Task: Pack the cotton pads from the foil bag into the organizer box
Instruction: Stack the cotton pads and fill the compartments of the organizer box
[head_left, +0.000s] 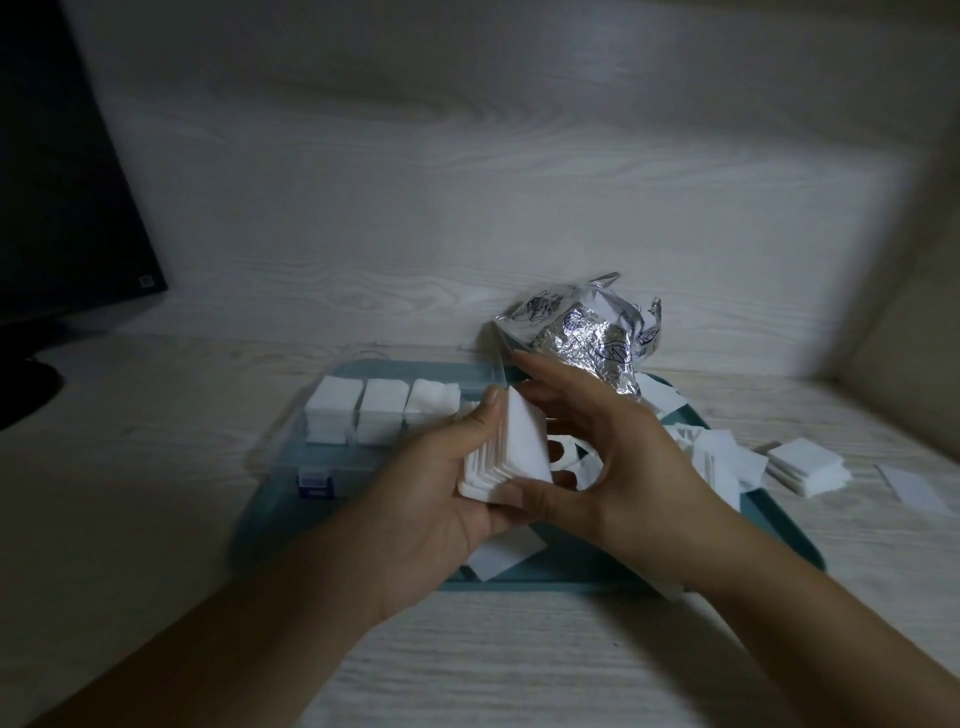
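My left hand (452, 488) grips a stack of white square cotton pads (514, 452) above the teal tray (779, 525). From the right, my right hand (613, 462) holds the same stack, thumb under it and fingers at its top edge. Behind the hands sits the clear organizer box (332, 457) with a blue latch, and three of its compartments hold white pads (382, 415). The crumpled silver foil bag (587, 338) lies at the tray's far edge. Loose pads (722, 457) lie on the tray to the right of my hands.
A small pile of pads (805, 465) and a single pad (917, 491) lie on the wooden table right of the tray. Another loose pad (504, 558) rests on the tray under my left hand. A dark monitor (62, 182) stands at the far left.
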